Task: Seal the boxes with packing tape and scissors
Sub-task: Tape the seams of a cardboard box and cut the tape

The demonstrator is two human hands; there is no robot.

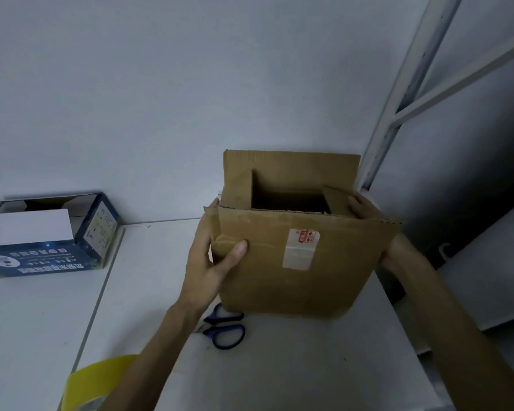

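- Cardboard box (294, 277) sits between our two hands near the back of the white surface (279, 366). It is tipped towards us, its top flaps are open and the inside is dark. We cannot tell whether its base rests on the surface or hangs just above it.
- Our left hand (211, 262) grips the left wall, thumb pressed on the front face and fingers wrapped round the side. Our right hand (395, 250) holds the right wall, fingers hooked near the top edge by the side flap.
- No flap is folded down yet, so we judge that sealing has not begun.
- The blue-handled scissors (209, 331) lie partly under the box's near edge. If we set the box down here it could land on them, rock, and leave the seam crooked.
- The yellow tape roll (101, 378) lies near us on the left. Reaching for it frees one hand, and the flaps may spring open.
- Another open box, blue and printed (42, 256), waits well apart on the left.
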